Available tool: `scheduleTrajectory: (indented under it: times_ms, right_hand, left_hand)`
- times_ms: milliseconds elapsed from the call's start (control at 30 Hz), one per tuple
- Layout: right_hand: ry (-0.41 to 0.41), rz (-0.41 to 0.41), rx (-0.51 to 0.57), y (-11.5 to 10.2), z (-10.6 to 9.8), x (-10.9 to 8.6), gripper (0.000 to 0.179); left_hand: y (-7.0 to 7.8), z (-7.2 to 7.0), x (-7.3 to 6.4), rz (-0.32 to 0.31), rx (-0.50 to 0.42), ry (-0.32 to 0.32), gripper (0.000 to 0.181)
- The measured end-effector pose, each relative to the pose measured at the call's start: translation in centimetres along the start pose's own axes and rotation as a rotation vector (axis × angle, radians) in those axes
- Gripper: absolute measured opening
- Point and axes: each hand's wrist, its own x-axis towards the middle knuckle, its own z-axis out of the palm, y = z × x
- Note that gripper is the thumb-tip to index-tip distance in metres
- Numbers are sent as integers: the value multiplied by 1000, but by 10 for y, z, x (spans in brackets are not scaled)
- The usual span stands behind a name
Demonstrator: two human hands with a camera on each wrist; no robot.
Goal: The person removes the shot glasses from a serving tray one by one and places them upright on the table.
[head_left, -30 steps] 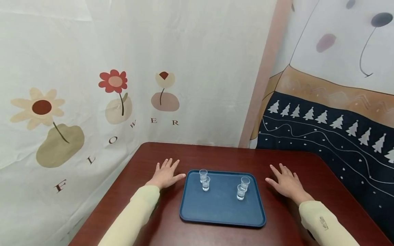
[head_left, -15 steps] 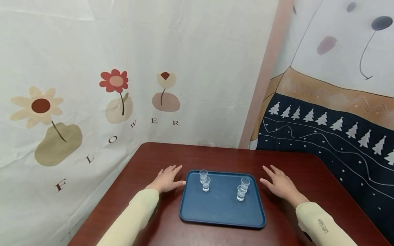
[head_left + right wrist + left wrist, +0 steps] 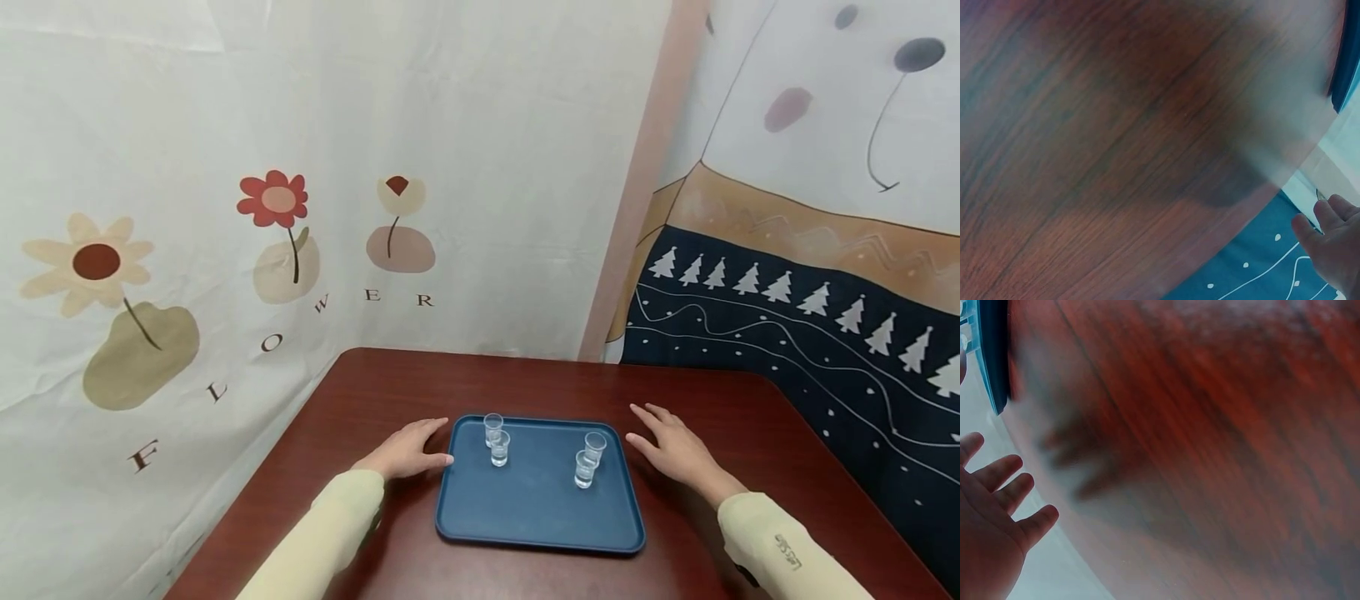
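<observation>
A blue rectangular tray (image 3: pixel 540 508) lies on the table, bearing several small clear shot glasses in two pairs. One pair, with a front glass (image 3: pixel 500 448), stands at its back left; the other, with a front glass (image 3: pixel 584 470), is at the right. My left hand (image 3: pixel 405 450) is beside the tray's left edge, thumb tip right at the rim, fingers extended. In the left wrist view those fingers (image 3: pixel 1015 487) are spread above the table. To the right of the tray, my right hand (image 3: pixel 673 448) has its fingers stretched toward the rim. Neither hand holds anything.
The dark red wooden table (image 3: pixel 517 387) has rounded far corners. Behind it hangs a white cloth (image 3: pixel 510 167) printed with flowers and letters. On the right hangs a dark blue cloth (image 3: pixel 750 333) with white trees.
Both hands have moved inward toward the tray's sides. The left hand's spread fingers have drawn closer together and turned toward the tray. The tray and glasses stay in place.
</observation>
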Motion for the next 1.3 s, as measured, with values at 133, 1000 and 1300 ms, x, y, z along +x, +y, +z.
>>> scheduleTrajectory:
  times_ms: [133,1000,1300]
  right_hand:
    - [5,-1,20,-3,-1,-2,63]
    - [26,-6,398,-30,21,-9,55]
    - [-18,32,491,-34,32,-8,51]
  left_hand:
    - [-1,2,0,9,-19,-9,75]
    - [-2,4,-2,-14,-38,-107,71]
    - [-2,5,-3,-31,-55,-124,72]
